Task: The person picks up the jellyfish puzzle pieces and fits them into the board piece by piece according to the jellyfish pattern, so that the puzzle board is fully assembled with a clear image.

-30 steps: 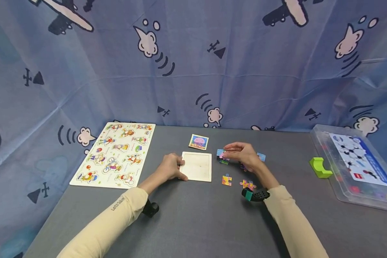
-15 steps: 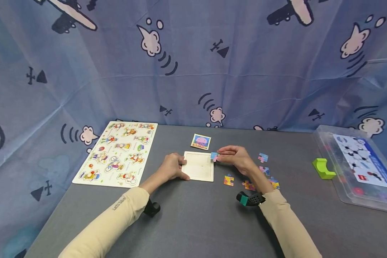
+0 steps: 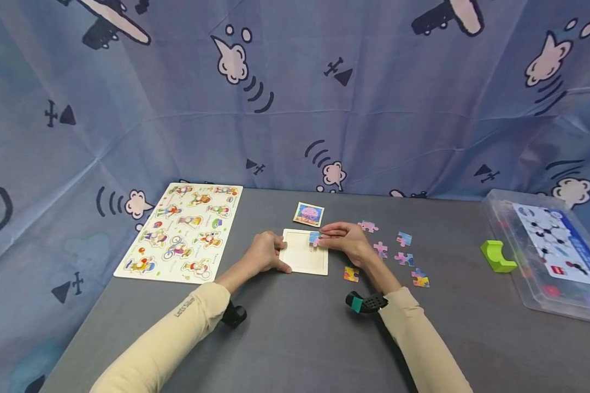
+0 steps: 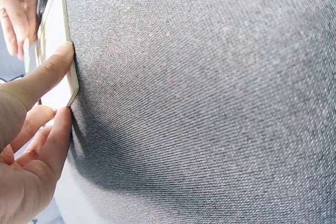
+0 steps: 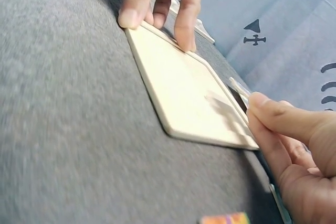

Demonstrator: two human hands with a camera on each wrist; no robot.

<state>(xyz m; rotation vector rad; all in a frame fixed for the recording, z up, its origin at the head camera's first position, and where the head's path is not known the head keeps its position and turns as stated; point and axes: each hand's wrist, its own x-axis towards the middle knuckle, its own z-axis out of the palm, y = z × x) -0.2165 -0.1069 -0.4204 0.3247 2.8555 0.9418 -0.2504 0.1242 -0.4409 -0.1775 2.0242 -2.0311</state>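
A square, pale wooden puzzle tray point(image 3: 302, 265) with a low raised rim lies on the grey table. My left hand point(image 3: 265, 254) grips its left side, thumb at the near corner and fingers along the edge; the right wrist view shows this hold on the tray point(image 5: 173, 87) closely. Between thumb and fingers my right hand point(image 3: 346, 243) pinches a blue and pink jigsaw piece point(image 3: 315, 238) over the tray's far right part. In the right wrist view the right hand's fingers point(image 5: 268, 111) mostly hide that piece. The tray's inside shows bare wood.
Several loose jigsaw pieces lie right of the tray, among them a yellow one point(image 3: 351, 274) and a pink one point(image 3: 369, 226). Behind it is a jellyfish picture card point(image 3: 308, 214). A clown-figure board point(image 3: 187, 234) lies left; a green block point(image 3: 496, 256) and clear plastic box point(image 3: 555, 251) stand right.
My right hand has carried the blue and pink jigsaw piece leftward from among the loose pieces to over the tray. My left hand keeps its grip on the tray. The view has shifted slightly.
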